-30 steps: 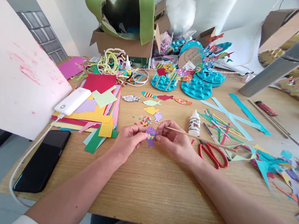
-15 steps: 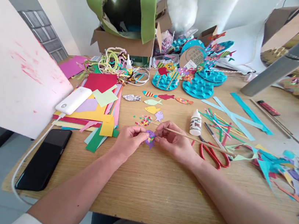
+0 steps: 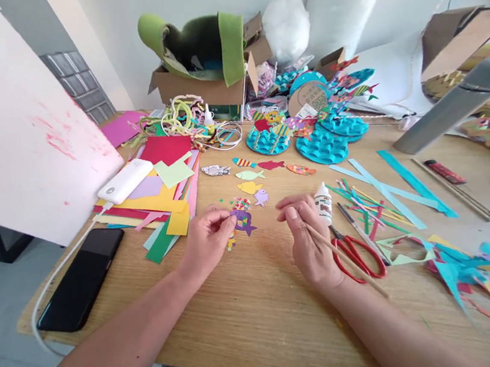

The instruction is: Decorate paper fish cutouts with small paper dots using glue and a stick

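Between the thumb and fingers of my left hand [image 3: 209, 234] is a purple paper fish [image 3: 245, 222] with small coloured pieces on its body. My right hand [image 3: 310, 238] is closed around a thin wooden stick [image 3: 344, 257], apart from the fish. Just beyond the fish lies a heap of tiny paper bits [image 3: 242, 203], and more yellow bits [image 3: 231, 243] show by my left fingers. Several cut paper fish, including a yellow one [image 3: 250, 187] and a lilac one [image 3: 261, 197], lie farther back. A white glue bottle [image 3: 323, 204] stands right behind my right hand.
Red-handled scissors [image 3: 359, 255] lie beside my right wrist, near paper strips [image 3: 369, 205] and scraps [image 3: 462, 268]. At left are a phone [image 3: 80, 279], a power bank [image 3: 126, 181] and stacked coloured paper [image 3: 169, 142]. Turquoise bases [image 3: 322, 145] and a cardboard box [image 3: 199, 86] stand behind.
My right hand has moved away from the fish to the right, with the stick still in it. My left hand keeps the fish, which is now more fully visible.
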Demonstrator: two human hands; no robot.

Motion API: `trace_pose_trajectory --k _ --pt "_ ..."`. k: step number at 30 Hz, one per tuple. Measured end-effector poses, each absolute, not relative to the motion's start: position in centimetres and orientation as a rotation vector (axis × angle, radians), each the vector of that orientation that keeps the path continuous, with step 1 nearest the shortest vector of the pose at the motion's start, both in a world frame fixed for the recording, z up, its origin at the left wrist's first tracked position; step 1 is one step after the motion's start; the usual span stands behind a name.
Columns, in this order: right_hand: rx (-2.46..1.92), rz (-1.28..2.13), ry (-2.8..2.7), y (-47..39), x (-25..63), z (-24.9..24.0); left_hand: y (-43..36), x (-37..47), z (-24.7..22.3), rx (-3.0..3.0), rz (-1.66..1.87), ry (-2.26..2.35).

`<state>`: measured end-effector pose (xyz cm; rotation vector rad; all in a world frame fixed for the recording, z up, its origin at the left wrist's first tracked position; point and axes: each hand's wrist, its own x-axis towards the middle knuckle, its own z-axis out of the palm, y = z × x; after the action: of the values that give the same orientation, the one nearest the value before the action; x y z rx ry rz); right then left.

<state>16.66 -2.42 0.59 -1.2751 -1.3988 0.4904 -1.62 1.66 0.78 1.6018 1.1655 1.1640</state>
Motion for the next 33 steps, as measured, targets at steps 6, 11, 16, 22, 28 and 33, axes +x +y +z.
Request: trace_pose_trajectory --k 6,11,16,22,28,33 --pt "-1.338 0.971 -1.333 -2.3 15.9 1.1 1.5 -1.7 0.4 1.830 1.236 1.142" --pt "-1.289 1.252 -1.222 -2.0 15.4 1.0 0.7 -1.5 0.8 2.136 1.285 1.118" --pt "-1.244 1.367 -1.106 -1.9 15.2 0.5 0.4 -1.3 0.9 2.307 1.336 1.067" --pt "-1.195 1.414 -1.078 -1.7 15.2 0.3 0.3 -1.3 0.8 2.359 1.316 1.062" --pt "-1.206 1.412 -1.054 -1.7 15.3 0.2 0.2 -1.2 0.7 2.360 1.305 1.014" --pt "-1.210 1.404 -1.038 -1.7 15.3 0.1 0.2 -1.1 0.7 2.338 1.294 1.033"
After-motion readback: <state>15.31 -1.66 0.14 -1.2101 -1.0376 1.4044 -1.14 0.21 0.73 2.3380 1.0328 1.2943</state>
